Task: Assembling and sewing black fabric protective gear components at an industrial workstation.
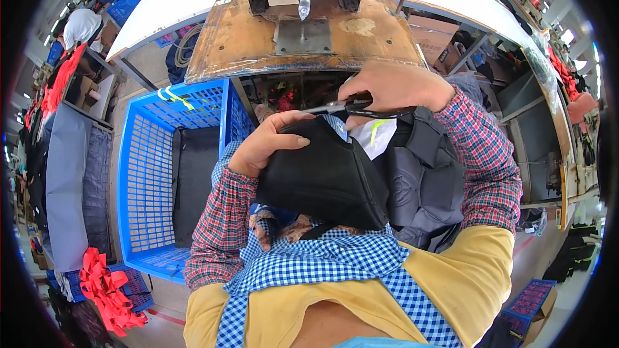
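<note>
A black fabric piece point(319, 171) with a seam along its right side lies across my lap, its upper edge raised. My left hand point(271, 143) pinches that upper edge, thumb on the front. In my right hand point(396, 88) is a pair of scissors point(382, 113) with black handles. Their metal blades point left along the top edge of the fabric, close to my left fingers. Whether the blades touch the fabric I cannot tell. Beside the fabric on the right are dark grey padded pieces point(425, 183) and a white piece point(380, 136) with a yellow-green strip.
Ahead stands a worn wooden worktable point(225, 35) carrying a machine point(304, 0) with a metal plate under its tip. To my left is a blue plastic crate point(147, 180) with a dark flat piece inside. Red straps point(106, 290) hang at the lower left.
</note>
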`<state>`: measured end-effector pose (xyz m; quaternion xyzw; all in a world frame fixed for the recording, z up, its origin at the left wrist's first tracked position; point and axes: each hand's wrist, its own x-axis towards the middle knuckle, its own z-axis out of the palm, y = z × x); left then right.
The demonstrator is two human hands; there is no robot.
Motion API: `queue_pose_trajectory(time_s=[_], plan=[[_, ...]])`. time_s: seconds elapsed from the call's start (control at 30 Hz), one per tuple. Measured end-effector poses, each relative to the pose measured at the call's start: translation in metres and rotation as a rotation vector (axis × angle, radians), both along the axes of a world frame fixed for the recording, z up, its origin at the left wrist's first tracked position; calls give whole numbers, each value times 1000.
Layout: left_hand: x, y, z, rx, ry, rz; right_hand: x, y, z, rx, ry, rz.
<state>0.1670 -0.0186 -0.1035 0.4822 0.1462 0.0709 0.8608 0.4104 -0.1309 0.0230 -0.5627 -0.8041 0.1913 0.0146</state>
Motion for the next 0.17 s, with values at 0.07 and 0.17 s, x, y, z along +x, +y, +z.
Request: queue_pose_trajectory(time_s=[0.07,0.17], plan=[[-1,-1,0,-3,-4,9,0,0,1,39,-22,4],[-2,0,0,-22,16,8,2,-2,2,7,71,-106]])
